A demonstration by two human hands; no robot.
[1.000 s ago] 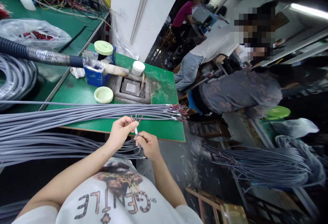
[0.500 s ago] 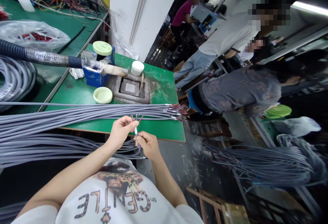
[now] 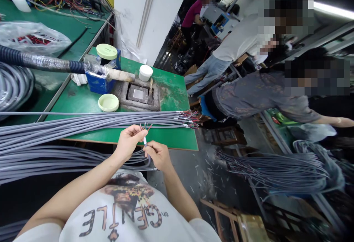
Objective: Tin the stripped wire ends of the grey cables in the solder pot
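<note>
Between my two hands is the end of a grey cable, with a white band below its fanned-out thin coloured wires. My left hand pinches the cable at the base of these wires. Lower down, my right hand is closed around the grey jacket. Just beyond my fingers, a bundle of grey cables lies along the green table, its stripped wire ends to the right. More grey cables hang below the table edge on the left.
A solder pot is set in the table, a brush on its rim. Near it are a white tub, a pale green dish, a blue box and a ribbed hose. Co-workers and another cable bundle are at right.
The view has shifted slightly, so the table appears a little further left. Both hands keep their hold on the cable. A co-worker at right has stretched an arm outward.
</note>
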